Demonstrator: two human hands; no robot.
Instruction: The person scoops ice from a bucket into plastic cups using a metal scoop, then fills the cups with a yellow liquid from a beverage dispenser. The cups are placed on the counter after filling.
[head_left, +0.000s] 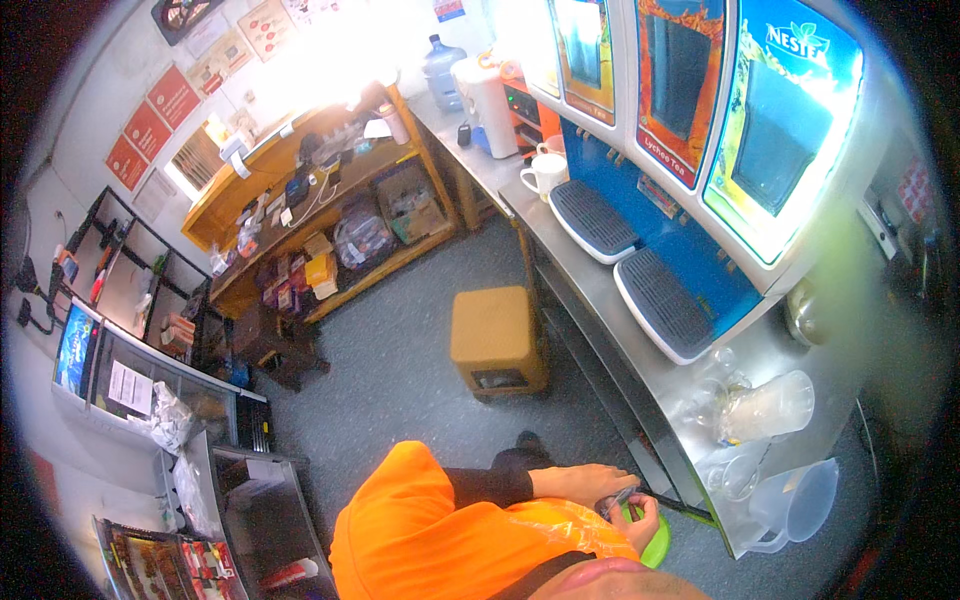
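Note:
My left hand (581, 482), coming out of a black inner sleeve (487, 486), reaches across my orange shirt (420, 525). Its fingers bend down over a small clear plastic bag (616, 498) with something dark in it. From the other side my right hand (642, 525) pinches at the same bag with curled thumb and fingers. What exactly sits between the fingertips is too small to tell. A bright green round plastic object (657, 546) shows below my right hand, mostly hidden. Crinkled clear plastic (574, 534) lies against the shirt front.
A steel counter (600, 315) runs along the right, bearing a drink dispenser (675, 150), a white mug (546, 176), stacked clear cups (769, 409) and a plastic pitcher (795, 502). A tan stool (495, 330) stands ahead. Leftward are a wooden desk (375, 277) and a display fridge (135, 375).

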